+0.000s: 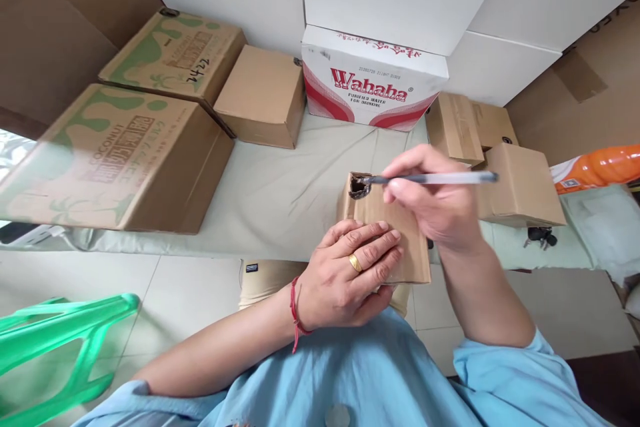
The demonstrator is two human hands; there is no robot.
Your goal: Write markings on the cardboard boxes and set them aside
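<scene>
In the head view, a small brown cardboard box (413,260) sits in front of me at the near edge of the cloth-covered surface. Its far left corner has a dark, ragged-edged hole (359,187). My left hand (355,270), with a gold ring and a red string bracelet, lies across the top of the box and holds it, fingers close together. Between thumb and fingers, my right hand (435,197) pinches a pen (450,178) with a pale barrel. The pen's dark end points left and reaches the rim of the hole.
Coconut cartons (165,167) and a plain box (260,97) stand at left. A white-and-red Wahaha carton (375,83) is against the wall. Several small boxes (525,180), keys (540,237) and an orange bottle (605,170) are right. A green stool (75,327) stands lower left.
</scene>
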